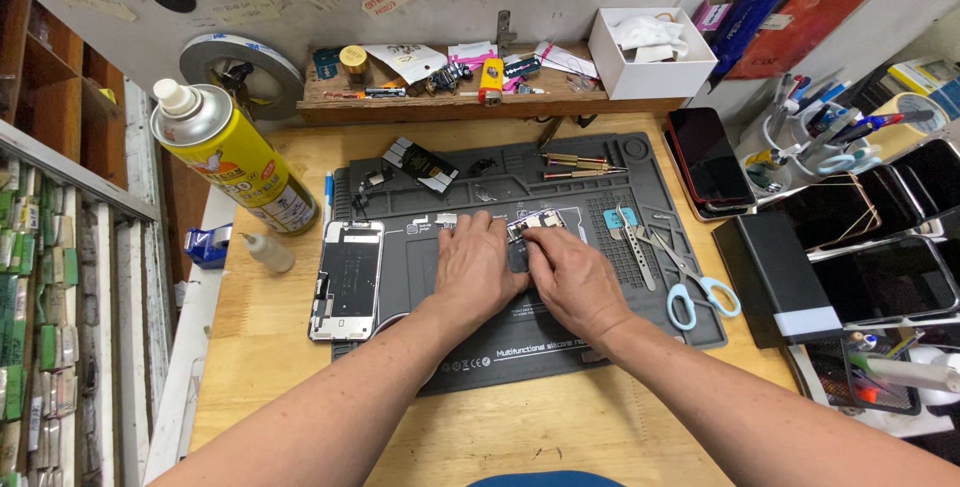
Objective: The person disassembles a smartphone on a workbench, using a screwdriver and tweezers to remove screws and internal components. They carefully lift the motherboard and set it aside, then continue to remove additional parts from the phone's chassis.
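Both my hands rest on a dark grey silicone work mat (pixel 600 322) in the middle of a wooden bench. My left hand (pixel 473 269) lies palm down, fingers curled over a small phone part. My right hand (pixel 572 277) pinches the same small part (pixel 537 223), a phone frame or circuit board with metal pieces, mostly hidden under my fingers. A detached phone screen assembly (pixel 347 280) lies face down at the mat's left edge.
A yellow spray can (pixel 238 157) and small dropper bottle (pixel 268 252) stand at left. Tweezers (pixel 630 242) and blue-handled scissors (pixel 690 282) lie on the mat's right. Several phones (pixel 705 157), a black box (pixel 775 277) and a pen cup (pixel 800 132) crowd the right. A shelf (pixel 450 97) runs behind.
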